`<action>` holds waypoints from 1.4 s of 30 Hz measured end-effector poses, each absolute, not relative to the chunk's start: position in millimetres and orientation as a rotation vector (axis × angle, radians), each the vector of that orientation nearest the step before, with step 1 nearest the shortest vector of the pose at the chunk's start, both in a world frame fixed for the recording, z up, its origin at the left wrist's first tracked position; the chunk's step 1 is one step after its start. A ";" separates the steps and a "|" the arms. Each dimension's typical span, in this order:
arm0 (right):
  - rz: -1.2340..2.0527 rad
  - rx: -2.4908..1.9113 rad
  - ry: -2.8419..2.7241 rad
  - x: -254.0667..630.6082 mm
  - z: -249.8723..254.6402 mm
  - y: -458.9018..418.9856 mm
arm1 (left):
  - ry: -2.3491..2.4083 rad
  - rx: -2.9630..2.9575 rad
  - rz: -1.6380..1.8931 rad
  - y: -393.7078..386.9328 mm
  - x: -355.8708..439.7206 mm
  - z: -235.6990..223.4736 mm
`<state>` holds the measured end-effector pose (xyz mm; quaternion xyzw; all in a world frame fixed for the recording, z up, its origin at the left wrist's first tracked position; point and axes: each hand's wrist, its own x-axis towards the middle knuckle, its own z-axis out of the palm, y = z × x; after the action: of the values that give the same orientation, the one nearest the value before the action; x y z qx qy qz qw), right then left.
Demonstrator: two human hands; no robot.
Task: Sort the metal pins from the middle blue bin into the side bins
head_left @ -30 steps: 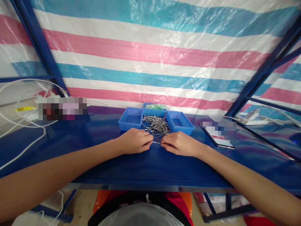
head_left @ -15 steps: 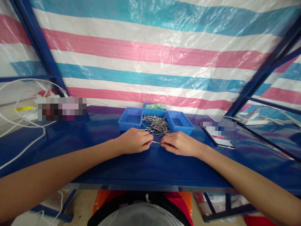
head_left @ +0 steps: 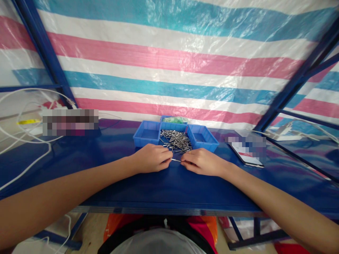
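Note:
A thin silver blind rivet (head_left: 176,160) spans the small gap between my two hands, low over the blue table. My left hand (head_left: 155,157) pinches one end of it with closed fingers. The other end sits in the closed fingertips of my right hand (head_left: 200,161). Just beyond my fingers lies a loose pile of similar metal rivets (head_left: 176,140), spread in front of and between the blue bins. My fingers cover the rivet's two ends.
A left blue bin (head_left: 146,142) and a right blue bin (head_left: 205,145) flank the pile. Behind it, another bin holds a green plastic bag (head_left: 174,120). To the right lies a phone (head_left: 246,155). White cables (head_left: 50,148) run along the left side of the table (head_left: 164,190).
Almost nothing differs. Both hands stay in place with the rivet between them, which seems turned very slightly.

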<state>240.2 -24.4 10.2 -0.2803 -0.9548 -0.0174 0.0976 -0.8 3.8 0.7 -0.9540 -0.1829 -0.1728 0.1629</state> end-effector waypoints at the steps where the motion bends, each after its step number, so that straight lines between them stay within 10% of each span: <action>1: -0.056 -0.830 -2.828 240.0 10.2 -24.5 | -0.516 -2.719 -0.512 3.7 -0.6 1.1; 42: -0.085 -0.816 -2.822 241.1 10.2 -25.2 | -0.447 -2.673 -0.430 3.3 -1.5 1.2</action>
<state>241.1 -25.2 10.2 -0.2761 -0.9553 -0.0289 0.1014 -1.5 3.3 1.2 -0.9550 -0.1596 -0.1534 0.1973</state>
